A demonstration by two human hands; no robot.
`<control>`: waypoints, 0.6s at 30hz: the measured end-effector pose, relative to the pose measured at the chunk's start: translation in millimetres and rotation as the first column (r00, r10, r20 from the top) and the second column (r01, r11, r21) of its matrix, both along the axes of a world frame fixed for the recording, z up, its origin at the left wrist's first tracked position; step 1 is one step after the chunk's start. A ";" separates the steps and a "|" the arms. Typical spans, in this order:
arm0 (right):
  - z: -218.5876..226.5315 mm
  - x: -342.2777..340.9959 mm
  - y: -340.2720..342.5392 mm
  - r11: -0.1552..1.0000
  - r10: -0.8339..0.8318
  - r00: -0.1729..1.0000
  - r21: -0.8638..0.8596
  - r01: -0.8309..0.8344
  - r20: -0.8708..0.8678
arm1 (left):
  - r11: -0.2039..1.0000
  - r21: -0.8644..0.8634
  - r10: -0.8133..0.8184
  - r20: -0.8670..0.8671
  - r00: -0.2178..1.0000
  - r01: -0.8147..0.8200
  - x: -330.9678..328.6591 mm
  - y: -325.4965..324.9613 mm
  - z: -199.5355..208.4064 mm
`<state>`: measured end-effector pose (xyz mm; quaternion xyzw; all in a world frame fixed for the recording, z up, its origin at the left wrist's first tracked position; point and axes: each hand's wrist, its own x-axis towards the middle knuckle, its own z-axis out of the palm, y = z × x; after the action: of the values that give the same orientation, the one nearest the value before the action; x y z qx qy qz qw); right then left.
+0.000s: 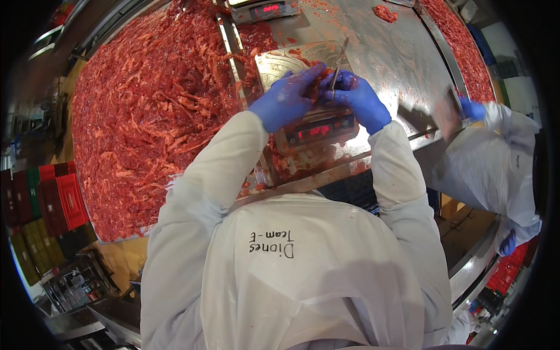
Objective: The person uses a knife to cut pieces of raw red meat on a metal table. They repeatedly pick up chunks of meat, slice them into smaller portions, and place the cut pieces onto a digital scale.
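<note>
Both my hands wear blue gloves and meet above the steel plate (277, 63) of a digital scale (315, 132) with a red lit display. My left hand (289, 99) is closed on a piece of red meat (318, 72), partly hidden by its fingers. Pinched in my right hand (357, 98) is a slim metal tool (338, 65) with its thin end pointing away from me; its exact kind does not show. The two hands almost touch. Smears and scraps of meat lie on the scale's plate.
To the left a large bin is heaped with red meat strips (157, 116), behind a metal divider (232, 52). A second scale (262, 9) stands at the far side of the steel table (402, 55), near a loose meat scrap (384, 14). A co-worker's gloved hand (472, 109) is at the right.
</note>
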<state>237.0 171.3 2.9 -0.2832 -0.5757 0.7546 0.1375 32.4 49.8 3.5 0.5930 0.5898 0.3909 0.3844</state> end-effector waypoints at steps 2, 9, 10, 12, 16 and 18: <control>0.9 3.9 -14.9 0.986 -0.163 0.986 0.038 0.164 -0.027 | 0.987 -0.056 0.156 0.185 0.970 -0.148 -10.1 -14.4 -9.4; 12.0 -65.0 -113.7 0.620 0.296 0.905 0.659 -0.425 0.304 | 0.821 -0.082 0.570 0.185 0.801 -0.565 -46.7 -75.8 -28.1; 2.0 -77.8 -105.5 0.520 0.279 0.890 0.722 -0.456 0.361 | 0.833 -0.010 0.553 -0.013 0.833 -0.553 -56.3 -85.3 -27.6; 4.4 -98.7 -63.8 0.509 -0.014 0.875 0.757 -0.411 0.484 | 0.876 0.141 0.474 -0.424 0.771 -0.461 -87.8 -113.2 -32.5; -37.1 -50.0 29.9 0.562 -0.456 0.877 0.814 0.149 0.155 | 0.776 -0.174 0.200 -0.844 0.498 -0.607 -104.5 -180.3 -30.8; -25.9 -23.3 33.4 0.643 -0.580 0.792 0.703 0.304 0.188 | 0.663 -0.359 0.010 -0.873 0.488 -0.657 -114.2 -213.4 -64.7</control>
<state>213.7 204.7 -23.0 -0.5006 -0.7223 0.3790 0.2898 -81.8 -163.6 -61.2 0.3865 0.9042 -0.0908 0.1574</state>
